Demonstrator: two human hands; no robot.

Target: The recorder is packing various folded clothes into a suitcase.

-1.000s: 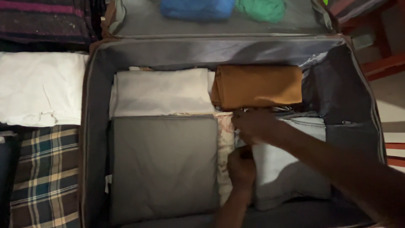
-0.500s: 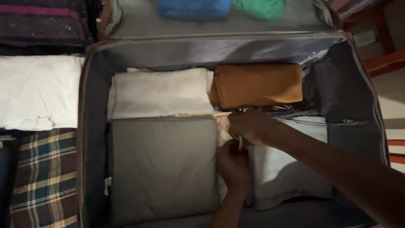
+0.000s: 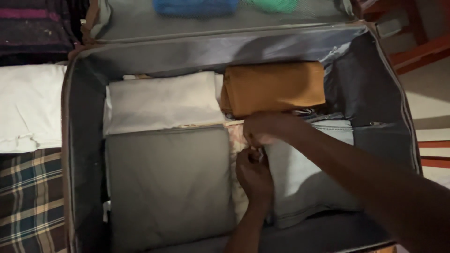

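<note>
Both hands meet at frame centre, over the seam between the grey fold (image 3: 168, 180) and the pale jeans (image 3: 309, 173) inside the open suitcase (image 3: 84, 140).

Right hand (image 3: 265, 129): fingers curled down, pinching something small and light at the jeans' left edge. Can't tell what it is; it could be a tag, a cloth corner or part of the patterned cloth (image 3: 236, 140) showing in the gap. Left hand (image 3: 254, 173): knuckles up, fingers tucked under into the same gap, closed around the same spot. What it has hold of is hidden.

Doing this step well, as I judge it:
- Hold the jeans stack flat with one hand while the other works the gap, so the fold doesn't ride up.
- Push down and inward, not sideways, or the grey fold's right edge will ruck.
- Don't drag the brown fold (image 3: 274, 86) just above the right hand; its lower edge is touching the work area.

Hard to read:
- Light is dim and fingertips of both hands are buried.
- The right forearm covers the jeans' lower right part.
- The white fold (image 3: 161, 100), upper left in the case, hides whatever lies beneath.
- The blue (image 3: 194, 7) and green (image 3: 276, 4) bundles in the lid are cut off by the top edge.
- Plaid cloth (image 3: 28, 197) and white cloth (image 3: 28, 105) outside the case, left of frame, are cropped.
</note>
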